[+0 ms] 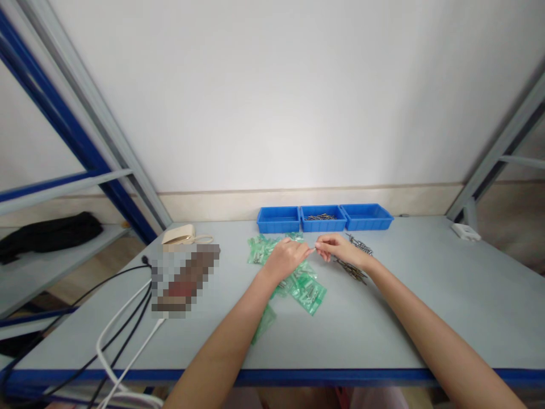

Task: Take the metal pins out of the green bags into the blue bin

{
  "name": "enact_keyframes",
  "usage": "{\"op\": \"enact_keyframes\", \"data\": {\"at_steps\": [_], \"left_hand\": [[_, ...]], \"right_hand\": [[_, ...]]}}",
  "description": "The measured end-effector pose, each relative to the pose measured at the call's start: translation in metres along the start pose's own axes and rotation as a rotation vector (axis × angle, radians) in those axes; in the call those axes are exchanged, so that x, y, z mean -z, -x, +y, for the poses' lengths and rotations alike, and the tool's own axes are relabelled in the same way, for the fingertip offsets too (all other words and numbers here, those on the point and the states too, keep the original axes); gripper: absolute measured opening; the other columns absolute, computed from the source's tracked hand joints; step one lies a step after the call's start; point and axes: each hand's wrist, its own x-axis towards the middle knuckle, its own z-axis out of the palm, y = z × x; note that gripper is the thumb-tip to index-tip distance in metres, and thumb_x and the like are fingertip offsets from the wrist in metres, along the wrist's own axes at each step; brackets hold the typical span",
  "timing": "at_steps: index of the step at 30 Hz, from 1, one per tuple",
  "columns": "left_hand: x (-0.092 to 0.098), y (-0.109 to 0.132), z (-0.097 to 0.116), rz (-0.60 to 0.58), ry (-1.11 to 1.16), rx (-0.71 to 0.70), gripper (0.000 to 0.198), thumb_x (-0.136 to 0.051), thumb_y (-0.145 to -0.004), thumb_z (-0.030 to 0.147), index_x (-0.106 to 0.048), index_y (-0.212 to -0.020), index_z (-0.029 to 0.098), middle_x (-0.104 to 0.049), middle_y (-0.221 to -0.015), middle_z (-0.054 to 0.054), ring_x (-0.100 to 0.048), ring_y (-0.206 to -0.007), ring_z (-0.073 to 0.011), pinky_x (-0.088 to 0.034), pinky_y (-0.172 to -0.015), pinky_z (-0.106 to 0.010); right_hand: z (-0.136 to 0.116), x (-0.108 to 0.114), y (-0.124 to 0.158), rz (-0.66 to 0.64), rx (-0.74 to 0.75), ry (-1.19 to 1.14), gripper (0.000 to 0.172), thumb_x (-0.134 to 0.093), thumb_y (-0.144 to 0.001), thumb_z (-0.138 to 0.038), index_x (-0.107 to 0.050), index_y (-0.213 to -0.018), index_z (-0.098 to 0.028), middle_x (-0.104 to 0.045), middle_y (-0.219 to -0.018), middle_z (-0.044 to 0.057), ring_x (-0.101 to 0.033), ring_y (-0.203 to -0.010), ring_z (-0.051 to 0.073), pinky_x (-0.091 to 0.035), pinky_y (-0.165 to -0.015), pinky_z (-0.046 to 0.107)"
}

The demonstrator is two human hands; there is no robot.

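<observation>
My left hand [288,258] is closed, its fingers pinched together over a spread of small green plastic bags [313,292] with metal pieces inside. Close beside it, my right hand [337,247] is closed in a pinch too. A small pale bit shows between the two sets of fingertips, too small to name. Just right of my right hand lie two heaps of slim metal rods that look like drill bits: a silvery heap [361,245] and a darker, brassy heap [352,272]. The right hand partly covers both.
Three blue bins stand in a row at the back: left bin [279,227], middle bin [323,225] holding brassy rods, right bin [367,224]. A cream pouch [179,234], a pixelated item [185,281] and cables [123,329] lie at left. A white box [465,232] sits far right.
</observation>
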Motion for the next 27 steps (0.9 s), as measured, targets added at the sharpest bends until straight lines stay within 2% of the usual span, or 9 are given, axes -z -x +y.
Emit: {"op": "enact_keyframes", "data": {"at_steps": [4, 7, 13, 19, 22, 24, 27], "left_hand": [[0.003, -0.001, 0.001, 0.033, 0.013, -0.004, 0.031, -0.035, -0.094, 0.032, -0.049, -0.071, 0.017, -0.055, -0.055, 0.003, -0.055, -0.054, -0.0121, -0.034, -0.059, -0.027], [0.004, -0.002, 0.002, 0.041, 0.009, -0.013, 0.029, -0.035, -0.094, 0.028, -0.049, -0.071, 0.018, -0.054, -0.055, 0.003, -0.054, -0.053, -0.0124, -0.033, -0.058, -0.027], [0.002, -0.002, 0.002, -0.02, 0.036, 0.018, 0.029, -0.035, -0.093, 0.025, -0.051, -0.07, 0.017, -0.058, -0.057, 0.002, -0.055, -0.054, -0.0134, -0.034, -0.058, -0.028], [0.0, 0.002, -0.003, -0.066, 0.068, 0.052, 0.035, -0.034, -0.094, 0.029, -0.053, -0.066, 0.016, -0.06, -0.059, 0.0, -0.057, -0.056, -0.0142, -0.034, -0.059, -0.029], [-0.001, 0.003, -0.007, -0.083, 0.037, 0.076, 0.037, -0.034, -0.094, 0.028, -0.054, -0.065, 0.016, -0.059, -0.056, -0.001, -0.057, -0.057, -0.0147, -0.035, -0.06, -0.029], [-0.002, 0.003, -0.008, -0.101, 0.02, 0.068, 0.036, -0.035, -0.093, 0.027, -0.054, -0.064, 0.016, -0.058, -0.056, -0.001, -0.057, -0.058, -0.015, -0.036, -0.06, -0.029], [-0.003, 0.003, -0.008, -0.127, 0.012, 0.055, 0.035, -0.035, -0.093, 0.025, -0.055, -0.066, 0.016, -0.058, -0.055, -0.001, -0.057, -0.059, -0.0154, -0.036, -0.06, -0.029]], "right_hand": [[0.0, -0.001, 0.001, 0.038, -0.027, 0.06, 0.045, -0.048, -0.082, -0.054, -0.054, -0.06, -0.015, -0.049, -0.052, -0.002, -0.046, -0.05, 0.01, -0.038, -0.053, 0.022], [-0.001, 0.0, 0.001, 0.039, -0.039, 0.064, 0.047, -0.047, -0.082, -0.055, -0.054, -0.059, -0.015, -0.049, -0.051, -0.001, -0.047, -0.051, 0.011, -0.039, -0.054, 0.023], [0.0, 0.004, 0.001, -0.035, -0.051, 0.01, 0.043, -0.05, -0.079, -0.056, -0.053, -0.067, -0.016, -0.053, -0.061, -0.001, -0.05, -0.055, 0.011, -0.042, -0.056, 0.023], [0.009, 0.002, -0.003, 0.031, -0.078, 0.066, 0.051, -0.045, -0.079, -0.062, -0.052, -0.059, -0.016, -0.051, -0.052, 0.0, -0.049, -0.05, 0.01, -0.042, -0.052, 0.022], [0.015, 0.017, -0.022, 0.172, -0.177, 0.164, 0.057, -0.038, -0.078, -0.067, -0.051, -0.058, -0.015, -0.052, -0.05, 0.001, -0.048, -0.045, 0.01, -0.04, -0.048, 0.022], [0.015, 0.036, -0.038, 0.276, -0.234, 0.275, 0.062, -0.029, -0.08, -0.068, -0.052, -0.058, -0.015, -0.052, -0.05, 0.002, -0.047, -0.043, 0.01, -0.038, -0.045, 0.022], [0.01, 0.067, -0.055, 0.339, -0.256, 0.389, 0.068, -0.02, -0.085, -0.065, -0.052, -0.053, -0.014, -0.048, -0.045, 0.002, -0.042, -0.039, 0.01, -0.034, -0.044, 0.023]]}}
